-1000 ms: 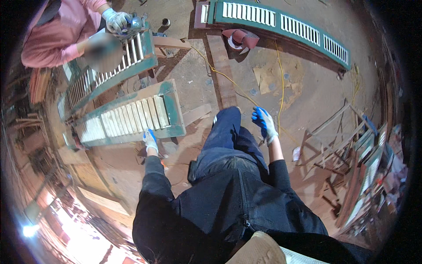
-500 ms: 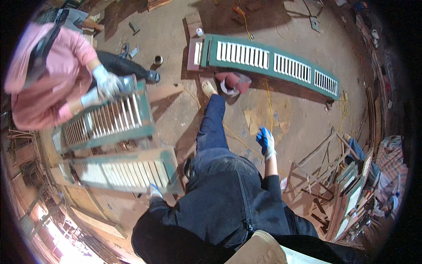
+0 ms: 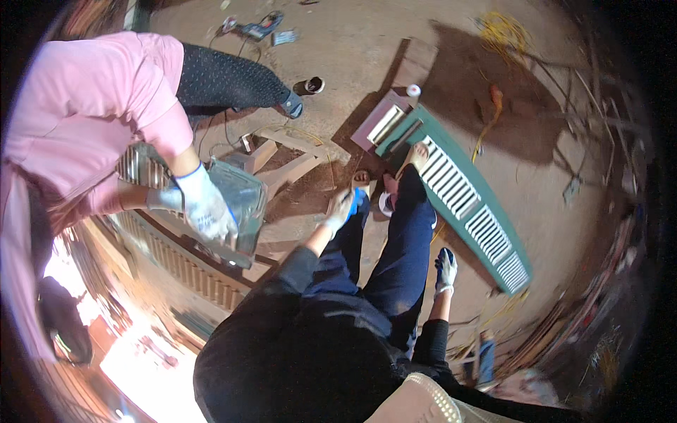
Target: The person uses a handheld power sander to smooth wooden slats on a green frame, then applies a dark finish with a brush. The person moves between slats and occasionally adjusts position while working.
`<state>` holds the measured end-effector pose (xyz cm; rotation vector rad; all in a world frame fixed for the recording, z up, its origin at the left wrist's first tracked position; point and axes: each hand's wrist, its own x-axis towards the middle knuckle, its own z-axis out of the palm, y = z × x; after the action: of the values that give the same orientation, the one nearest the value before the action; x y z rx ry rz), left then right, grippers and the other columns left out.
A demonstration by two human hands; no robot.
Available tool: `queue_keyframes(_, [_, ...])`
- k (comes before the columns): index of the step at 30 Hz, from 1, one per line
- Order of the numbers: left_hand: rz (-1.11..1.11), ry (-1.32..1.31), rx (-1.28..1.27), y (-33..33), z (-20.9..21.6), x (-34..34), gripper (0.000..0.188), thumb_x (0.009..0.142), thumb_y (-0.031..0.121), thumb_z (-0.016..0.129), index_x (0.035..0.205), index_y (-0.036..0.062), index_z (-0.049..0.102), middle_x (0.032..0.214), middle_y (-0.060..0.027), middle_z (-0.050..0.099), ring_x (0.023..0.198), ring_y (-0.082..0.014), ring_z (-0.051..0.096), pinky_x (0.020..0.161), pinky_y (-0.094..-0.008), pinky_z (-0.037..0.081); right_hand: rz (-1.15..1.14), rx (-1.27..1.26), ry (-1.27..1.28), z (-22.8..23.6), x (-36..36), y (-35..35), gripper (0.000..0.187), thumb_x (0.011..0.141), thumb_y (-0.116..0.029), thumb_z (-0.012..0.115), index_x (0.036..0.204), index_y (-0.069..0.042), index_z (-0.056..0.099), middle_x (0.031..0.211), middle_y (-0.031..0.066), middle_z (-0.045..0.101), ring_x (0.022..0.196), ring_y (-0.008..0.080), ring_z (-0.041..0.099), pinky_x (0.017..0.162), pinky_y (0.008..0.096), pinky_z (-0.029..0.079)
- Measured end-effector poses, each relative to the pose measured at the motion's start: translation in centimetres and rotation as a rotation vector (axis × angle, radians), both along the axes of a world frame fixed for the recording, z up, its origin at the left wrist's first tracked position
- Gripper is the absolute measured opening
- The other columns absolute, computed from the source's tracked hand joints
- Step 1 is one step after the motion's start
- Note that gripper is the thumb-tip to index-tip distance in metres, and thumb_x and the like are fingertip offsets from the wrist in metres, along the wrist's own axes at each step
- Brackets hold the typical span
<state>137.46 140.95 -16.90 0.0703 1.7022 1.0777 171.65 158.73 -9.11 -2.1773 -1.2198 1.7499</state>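
My left hand [image 3: 342, 209], in a white glove with blue palm coating, is in front of my left thigh. Its fingers are loosely curled and slightly blurred, with nothing seen in them. My right hand [image 3: 445, 271], in a matching glove, hangs beside my right leg with loose, open fingers and holds nothing. Ahead to the right lies a long green louvred shutter [image 3: 486, 204] with pale slats. My bare right foot [image 3: 417, 155] overlaps its near edge in view; whether it touches cannot be told.
At left a person in pink [image 3: 106, 99] with gloved hands [image 3: 204, 204] bends over a green-framed panel [image 3: 243, 197]. A slatted shutter [image 3: 176, 257] lies below. Around are a wooden trestle [image 3: 289, 166], an open can [image 3: 314, 85], a power tool [image 3: 262, 27] and coiled yellow cable [image 3: 504, 34].
My view has turned and moved forward, nearer the green shutter. My left hand has left the slatted shutter at left and now hangs before my thigh. My right hand stays empty.
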Motion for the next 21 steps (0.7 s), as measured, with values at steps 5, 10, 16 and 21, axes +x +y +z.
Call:
queue_keyframes(5, [0.743,-0.277,-0.196,10.6,-13.1,-9.4,0.052,0.093,0.057,0.048,0.106,0.0105,0.067,0.081,-0.0039,0.066,0.058,-0.0112,0.054,0.054,-0.0263,0.048,0.289,-0.009,0.047,-12.0,-6.1,14.1,0.026,0.097,-0.016,0.052,0.115,-0.001,0.062,0.098,0.0037,0.064,0.08,0.0103,0.057,0.072,0.0242,0.048])
queue_keyframes(10, [0.719,-0.245,-0.179,12.9,-34.3,-18.3,0.053,0.093,0.059,0.045,0.097,0.0094,0.065,0.077,-0.0031,0.064,0.057,-0.0133,0.055,0.054,-0.0275,0.048,0.759,0.131,-0.003,-25.3,-11.2,23.8,0.03,0.098,-0.016,0.052,0.122,0.0,0.059,0.098,0.0037,0.06,0.081,0.0081,0.055,0.075,0.0242,0.047])
queue_keyframes(16, [0.972,-0.124,-0.175,12.3,-52.0,-31.7,0.05,0.092,0.061,0.045,0.092,0.0121,0.056,0.075,-0.0047,0.062,0.056,-0.0169,0.057,0.048,-0.0308,0.046,0.474,-0.011,-0.005,-34.0,-14.7,27.8,0.031,0.097,-0.017,0.053,0.122,0.001,0.059,0.095,0.003,0.061,0.081,0.0081,0.055,0.075,0.0238,0.047])
queue_keyframes(21, [1.198,-0.019,0.168,12.6,-53.2,-38.4,0.036,0.097,0.044,0.043,0.088,0.0107,0.055,0.076,-0.006,0.063,0.059,-0.016,0.058,0.051,-0.0278,0.046,0.361,0.009,0.238,-37.9,-24.0,27.5,0.032,0.098,-0.02,0.051,0.121,0.0,0.059,0.097,0.0055,0.062,0.086,0.0126,0.058,0.08,0.0268,0.047])
